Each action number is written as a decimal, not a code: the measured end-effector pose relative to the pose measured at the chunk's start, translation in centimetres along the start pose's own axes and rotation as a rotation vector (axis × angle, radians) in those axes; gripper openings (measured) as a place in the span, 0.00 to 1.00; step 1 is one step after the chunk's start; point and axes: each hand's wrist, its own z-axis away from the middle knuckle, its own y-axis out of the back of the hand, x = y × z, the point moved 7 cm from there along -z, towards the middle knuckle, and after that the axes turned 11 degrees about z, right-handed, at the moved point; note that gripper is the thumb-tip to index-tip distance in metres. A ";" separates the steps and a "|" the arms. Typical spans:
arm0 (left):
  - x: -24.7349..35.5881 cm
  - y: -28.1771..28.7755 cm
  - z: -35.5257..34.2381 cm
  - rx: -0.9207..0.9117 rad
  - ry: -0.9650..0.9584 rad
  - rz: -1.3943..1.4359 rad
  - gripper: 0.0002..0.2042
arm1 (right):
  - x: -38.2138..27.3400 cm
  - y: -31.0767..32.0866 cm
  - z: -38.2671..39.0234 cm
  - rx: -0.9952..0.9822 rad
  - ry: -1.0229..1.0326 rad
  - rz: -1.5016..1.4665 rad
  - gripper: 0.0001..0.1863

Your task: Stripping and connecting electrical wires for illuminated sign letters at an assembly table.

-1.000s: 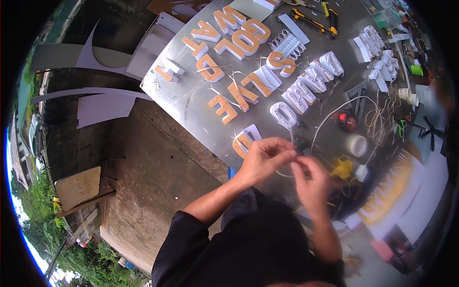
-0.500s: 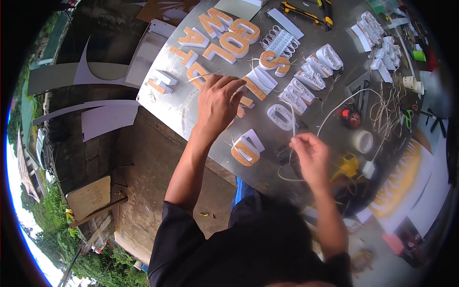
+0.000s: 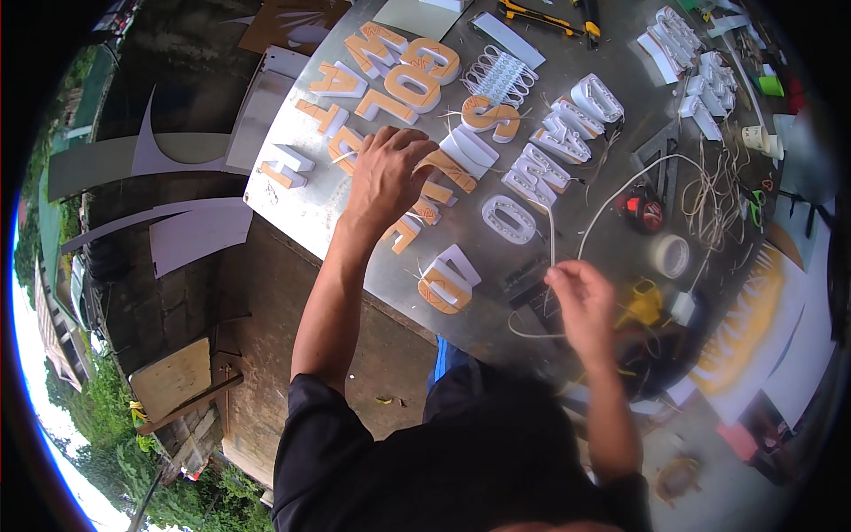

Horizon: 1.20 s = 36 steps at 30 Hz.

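My right hand (image 3: 582, 301) pinches a thin white cable (image 3: 552, 238) between thumb and fingertips, above the near part of the metal table. The cable rises from this pinch toward a white letter M (image 3: 536, 177). My left hand (image 3: 390, 173) is bent over the wood-faced letters, its fingers curled and their tips partly hidden, so what they grip cannot be made out. Beside it lie an S-shaped letter (image 3: 490, 120) and a D-shaped letter (image 3: 343, 151). A white O (image 3: 509, 220) with small parts inside its rim lies between my hands.
At the right are a red-and-black tape measure (image 3: 643, 213), a tape roll (image 3: 669, 255), tangled cable (image 3: 714, 199) and a metal square (image 3: 656, 160). A utility knife (image 3: 541, 18) and coiled light strips (image 3: 503, 77) lie at the far side. The table's left edge (image 3: 301, 253) borders bare ground.
The letters have shifted left in view. My right hand has moved slightly right and nearer, still pinching the cable. My left hand stays over nearly the same letters.
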 end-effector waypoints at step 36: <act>-7.4 -2.5 28.8 1.110 0.882 0.569 0.07 | -12.0 -7.2 -9.4 -0.063 0.298 0.259 0.10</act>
